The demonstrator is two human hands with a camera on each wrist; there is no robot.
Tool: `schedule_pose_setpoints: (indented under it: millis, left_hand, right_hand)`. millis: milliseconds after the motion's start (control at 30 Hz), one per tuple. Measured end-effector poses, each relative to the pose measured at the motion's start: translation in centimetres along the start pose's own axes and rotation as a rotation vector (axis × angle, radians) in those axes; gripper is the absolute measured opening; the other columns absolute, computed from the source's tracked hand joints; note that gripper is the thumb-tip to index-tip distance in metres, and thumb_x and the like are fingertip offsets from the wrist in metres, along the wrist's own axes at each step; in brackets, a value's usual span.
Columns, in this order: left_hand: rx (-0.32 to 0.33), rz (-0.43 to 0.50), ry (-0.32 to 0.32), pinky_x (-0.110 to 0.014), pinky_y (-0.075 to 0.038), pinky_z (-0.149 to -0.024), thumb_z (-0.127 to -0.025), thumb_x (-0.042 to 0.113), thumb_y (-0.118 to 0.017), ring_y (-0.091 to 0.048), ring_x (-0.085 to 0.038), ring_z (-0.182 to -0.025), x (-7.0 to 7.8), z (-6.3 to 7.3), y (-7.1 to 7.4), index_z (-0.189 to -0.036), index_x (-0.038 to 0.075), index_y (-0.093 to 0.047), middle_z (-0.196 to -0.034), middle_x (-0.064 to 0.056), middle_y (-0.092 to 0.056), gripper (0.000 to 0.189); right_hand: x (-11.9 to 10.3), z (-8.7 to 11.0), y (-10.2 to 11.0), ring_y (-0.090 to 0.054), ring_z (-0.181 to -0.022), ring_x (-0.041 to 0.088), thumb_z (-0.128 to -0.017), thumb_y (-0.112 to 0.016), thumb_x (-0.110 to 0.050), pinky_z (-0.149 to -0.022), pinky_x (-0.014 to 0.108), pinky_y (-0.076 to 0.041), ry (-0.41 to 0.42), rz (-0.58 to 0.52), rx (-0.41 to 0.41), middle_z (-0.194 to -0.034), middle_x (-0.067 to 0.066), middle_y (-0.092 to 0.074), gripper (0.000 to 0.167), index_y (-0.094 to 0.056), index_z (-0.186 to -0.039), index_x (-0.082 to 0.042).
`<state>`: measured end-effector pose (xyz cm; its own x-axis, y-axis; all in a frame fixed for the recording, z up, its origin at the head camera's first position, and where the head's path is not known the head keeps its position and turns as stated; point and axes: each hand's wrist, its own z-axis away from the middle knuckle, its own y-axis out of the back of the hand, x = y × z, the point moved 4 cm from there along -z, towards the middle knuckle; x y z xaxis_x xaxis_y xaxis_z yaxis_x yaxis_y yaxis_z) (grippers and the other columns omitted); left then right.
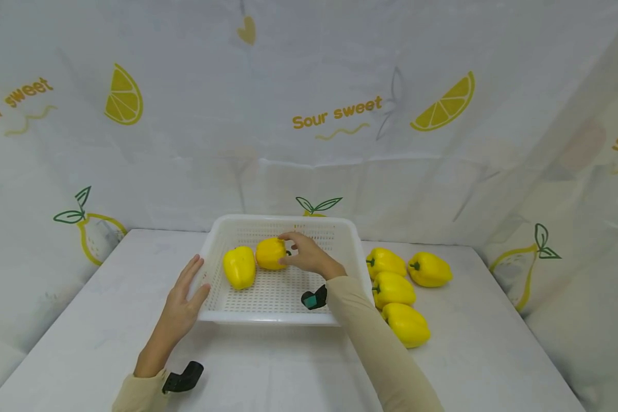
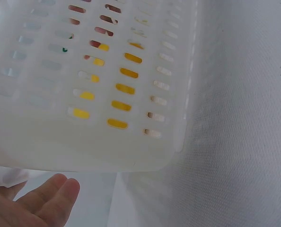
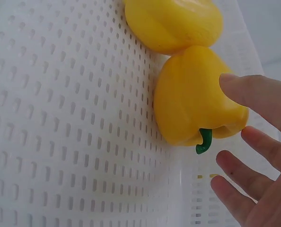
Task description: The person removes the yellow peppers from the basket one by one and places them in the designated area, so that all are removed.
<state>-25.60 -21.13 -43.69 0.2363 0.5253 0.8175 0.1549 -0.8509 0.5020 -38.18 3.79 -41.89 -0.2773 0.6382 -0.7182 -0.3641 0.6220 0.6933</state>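
Two yellow bell peppers lie side by side in a white perforated plastic basket (image 1: 268, 317): a left one (image 1: 239, 268) and a right one (image 1: 270, 254) with a green stem. My right hand (image 1: 309, 254) is over the basket at the right pepper's stem end. In the right wrist view its thumb (image 3: 244, 90) overlaps that pepper (image 3: 192, 94), and the other fingers are spread beside the stem, not curled round it. My left hand (image 1: 182, 303) is at the basket's left side with its fingers extended; the left wrist view shows its fingertips (image 2: 69, 191) by the rim.
Several more yellow bell peppers lie on the white-covered table to the basket's right, one pepper (image 1: 430, 269) farther out and one pepper (image 1: 405, 325) nearest the front. A white lemon-print curtain (image 1: 211, 143) hangs behind. My right forearm (image 1: 381, 349) crosses the basket's front right corner.
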Motion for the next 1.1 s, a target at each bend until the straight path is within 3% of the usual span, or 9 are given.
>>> schedule_pose_setpoints:
  millis: [400, 633, 900, 1100]
  left_hand:
    - [-0.002, 0.001, 0.008, -0.069, -0.018, -0.118, -0.1, 0.011, -0.051, -0.016, -0.048, -0.15, 0.01, -0.08, 0.01, -0.153, -0.002, -0.03, -0.165, -0.021, -0.017, 0.058]
    - [-0.009, 0.008, 0.019, -0.068, -0.017, -0.118, -0.1, 0.011, -0.051, -0.014, -0.046, -0.151, 0.02, -0.02, 0.05, -0.153, -0.002, -0.029, -0.165, -0.02, -0.016, 0.059]
    - [-0.001, 0.009, -0.001, -0.069, -0.018, -0.117, -0.1, 0.009, -0.051, -0.016, -0.048, -0.15, -0.05, -0.04, -0.03, -0.153, -0.003, -0.03, -0.164, -0.022, -0.017, 0.058]
    - [0.0, 0.005, 0.001, -0.069, -0.018, -0.117, -0.1, 0.01, -0.051, -0.016, -0.048, -0.15, -0.14, -0.04, 0.02, -0.153, -0.002, -0.03, -0.165, -0.021, -0.017, 0.058]
  right_hand:
    - [-0.07, -0.32, -0.29, -0.037, -0.146, 0.028, -0.094, -0.067, -0.015, -0.121, 0.045, -0.033, 0.022, 0.059, -0.017, -0.157, 0.006, -0.041, 0.058, -0.046, -0.147, -0.014]
    - [-0.2, -0.37, -0.25, -0.021, -0.154, 0.029, -0.093, -0.069, -0.016, -0.125, 0.049, -0.022, 0.016, 0.11, -0.01, -0.157, 0.008, -0.039, 0.058, -0.047, -0.146, -0.014]
    - [0.08, -0.44, -0.35, -0.035, -0.147, 0.026, -0.091, -0.072, -0.02, -0.123, 0.047, -0.03, -0.03, 0.082, -0.004, -0.155, 0.005, -0.044, 0.058, -0.047, -0.143, -0.014]
    - [0.34, -0.68, -0.47, -0.041, -0.142, 0.025, -0.09, -0.073, -0.021, -0.122, 0.043, -0.032, -0.004, 0.124, 0.003, -0.15, 0.005, -0.046, 0.059, -0.047, -0.143, -0.012]
